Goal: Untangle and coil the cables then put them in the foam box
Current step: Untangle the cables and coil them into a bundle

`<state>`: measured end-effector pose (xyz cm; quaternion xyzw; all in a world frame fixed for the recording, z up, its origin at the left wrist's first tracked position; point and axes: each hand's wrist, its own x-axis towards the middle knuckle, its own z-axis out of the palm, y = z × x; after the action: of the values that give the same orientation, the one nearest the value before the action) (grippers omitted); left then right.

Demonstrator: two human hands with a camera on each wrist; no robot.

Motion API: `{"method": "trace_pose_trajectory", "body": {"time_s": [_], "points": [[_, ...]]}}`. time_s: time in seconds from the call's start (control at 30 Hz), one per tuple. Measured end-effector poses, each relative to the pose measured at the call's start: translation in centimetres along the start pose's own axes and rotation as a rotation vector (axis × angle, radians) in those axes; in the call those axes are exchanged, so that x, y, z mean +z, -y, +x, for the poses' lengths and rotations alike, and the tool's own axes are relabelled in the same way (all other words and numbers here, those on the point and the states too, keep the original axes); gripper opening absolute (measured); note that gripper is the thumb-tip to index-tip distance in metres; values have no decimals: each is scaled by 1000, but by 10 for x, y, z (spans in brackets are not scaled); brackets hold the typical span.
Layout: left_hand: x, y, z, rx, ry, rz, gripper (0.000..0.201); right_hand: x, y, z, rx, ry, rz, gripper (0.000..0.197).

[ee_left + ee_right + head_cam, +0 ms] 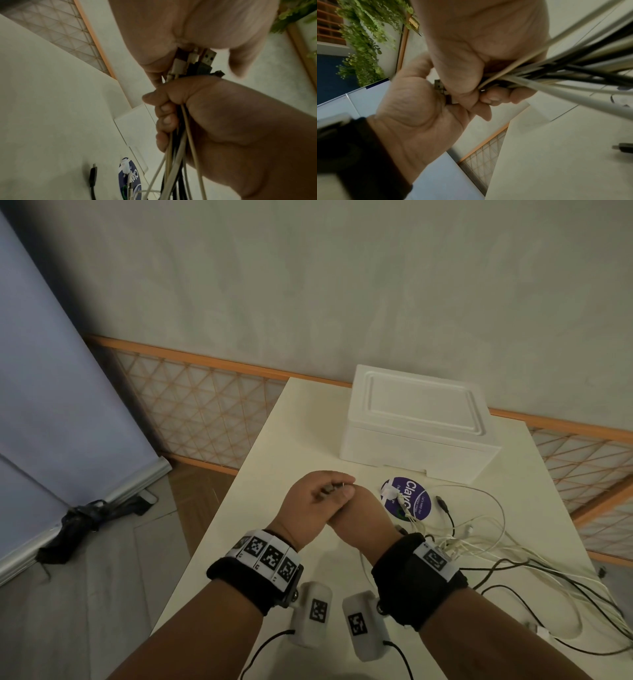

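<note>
Head view: both hands meet above the table, just before the closed foam box point(418, 419). Right hand point(363, 520) fists the cables point(479, 535); left hand point(317, 501) pinches their plug ends.

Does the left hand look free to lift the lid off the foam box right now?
Probably not: the left hand pinches the plug ends of the cables the right hand grips. The closed foam box itself stands unobstructed.

wrists: black bands point(419, 580) | white marker tags point(270, 556) | white camera pods point(313, 613), black leads
</note>
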<state>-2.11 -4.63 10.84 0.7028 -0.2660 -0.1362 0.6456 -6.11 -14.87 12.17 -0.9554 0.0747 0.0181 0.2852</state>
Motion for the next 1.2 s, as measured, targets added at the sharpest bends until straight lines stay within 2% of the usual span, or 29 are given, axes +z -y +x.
{"method": "trace_pose_trajectory", "body": {"time_s": [0.07, 0.13, 0.2, 0.3, 0.43, 0.53, 0.57, 0.67, 0.73, 0.77, 0.8, 0.83, 0.9, 0.93, 1.0, 1.07, 1.13, 1.2], "points": [[2, 2, 1, 50, -25, 146, 12, 0, 2, 1, -116, 6, -73, 24], [4, 3, 0, 77, -41, 176, 5, 2, -2, 2, -115, -10, -105, 27], [3, 4, 0, 77, -34, 180, 9, 3, -7, 4, 21, 29, -5, 22], [4, 2, 1, 45, -38, 121, 10, 2, -6, 3, 86, 54, 147, 11], [7, -1, -1, -31, -92, -38, 12, -1, -6, 2, 174, 114, 283, 30], [7, 3, 1, 21, -103, 62, 16, 0, -6, 3, 86, 88, 189, 9], [7, 6, 1, 59, -115, 107, 20, 0, -5, 4, 52, 69, 124, 8], [2, 10, -2, 131, -94, 196, 40, 0, -7, 8, -46, 26, 54, 13], [-3, 17, -4, 135, -12, 224, 42, 1, -7, 5, -85, 48, -23, 17], [-6, 17, -5, 93, 43, 167, 44, 2, -8, 3, -77, 35, -14, 17], [-9, 14, -5, 24, 70, 32, 49, 3, -9, 2, -46, 10, 46, 15], [-12, 11, -4, -59, 42, -181, 54, 3, -10, 0, -17, -19, 85, 14], [-16, 5, 1, -223, -122, -627, 51, 2, -8, 0, -10, -61, 105, 15], [-19, 2, 5, -298, -188, -747, 49, 1, -8, -1, -12, -57, 108, 16], [-19, -4, 9, -409, -171, -739, 50, 0, -6, -2, -33, -41, 71, 14], [-16, -10, 10, -484, -63, -609, 46, 1, -5, -2, -73, -30, 17, 11], [-12, -14, 11, -509, -30, -495, 37, 2, -6, -3, -84, -44, -6, 8], [-9, -13, 11, -510, -53, -415, 28, 2, -6, -3, -69, -59, -10, 6]]}}
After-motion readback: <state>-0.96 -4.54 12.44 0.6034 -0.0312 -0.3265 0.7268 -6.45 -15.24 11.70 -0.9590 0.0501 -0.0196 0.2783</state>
